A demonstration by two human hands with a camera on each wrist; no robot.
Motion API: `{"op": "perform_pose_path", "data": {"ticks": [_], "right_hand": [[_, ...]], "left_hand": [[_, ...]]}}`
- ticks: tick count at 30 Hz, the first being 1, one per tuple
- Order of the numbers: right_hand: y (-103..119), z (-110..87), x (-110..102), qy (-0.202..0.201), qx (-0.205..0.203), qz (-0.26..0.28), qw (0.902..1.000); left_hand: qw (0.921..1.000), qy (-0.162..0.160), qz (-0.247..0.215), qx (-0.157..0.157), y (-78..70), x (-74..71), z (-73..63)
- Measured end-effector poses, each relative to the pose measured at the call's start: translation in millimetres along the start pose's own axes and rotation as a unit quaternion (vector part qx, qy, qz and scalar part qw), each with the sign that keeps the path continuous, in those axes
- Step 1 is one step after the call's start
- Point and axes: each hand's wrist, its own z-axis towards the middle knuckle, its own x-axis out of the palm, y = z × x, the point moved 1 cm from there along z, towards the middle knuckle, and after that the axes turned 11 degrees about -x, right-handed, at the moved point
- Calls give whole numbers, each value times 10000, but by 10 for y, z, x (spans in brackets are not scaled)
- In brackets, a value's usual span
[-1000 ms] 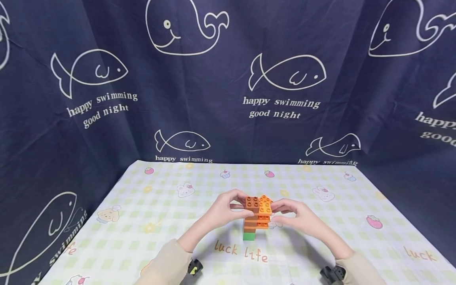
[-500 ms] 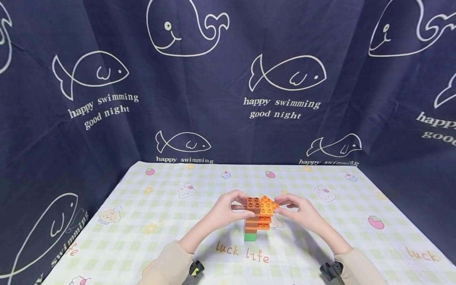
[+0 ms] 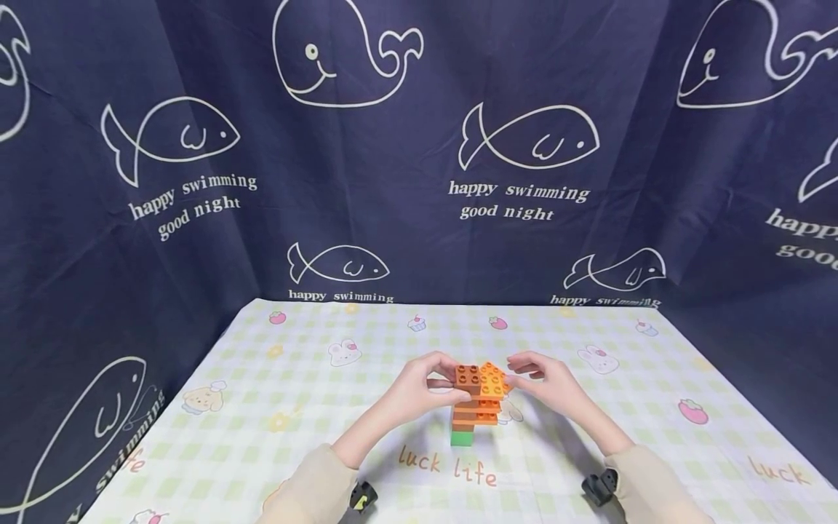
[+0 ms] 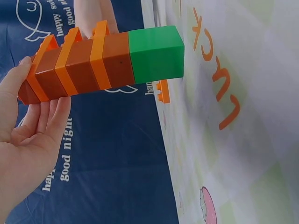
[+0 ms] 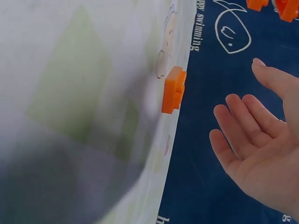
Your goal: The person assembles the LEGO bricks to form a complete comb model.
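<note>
A toy brick tower has a green brick (image 3: 461, 438) at its foot and brown bricks (image 4: 83, 63) stacked above with orange plates (image 3: 492, 386) between them. These plates jut out toward the right. My left hand (image 3: 419, 386) holds the tower near its top, thumb on the near side and fingers behind. To the right of the jutting plates, my right hand (image 3: 553, 382) hovers with fingers loosely spread. The right wrist view shows nothing in its palm. A loose orange brick (image 5: 173, 91) lies on the cloth behind the tower, partly hidden by it in the head view.
The table wears a checked cloth (image 3: 294, 378) printed with rabbits, strawberries and lettering. A dark blue curtain (image 3: 419, 204) with white fish and whales hangs close behind its far edge. Black wrist devices (image 3: 363, 496) sit under both sleeves.
My right hand has drawn slightly to the right, off the orange plates, and its fingers have parted. The left hand keeps its hold on the tower.
</note>
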Motion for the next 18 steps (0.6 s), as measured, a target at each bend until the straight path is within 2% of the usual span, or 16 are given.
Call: {"op": "perform_pose_path", "data": {"ticks": [4,11,18], "right_hand": [[-43,41,34,11,51,-70,10000],[-110,86,104,34,121,-205,9997],[-140,104,162,99,56,-342,9993]], "left_hand": [[10000,1,-45,-10,-1,-6,-12],[9997,68,-172,176,50,-7,-2],[9998,86,-156,113,48,-5,-2]]}}
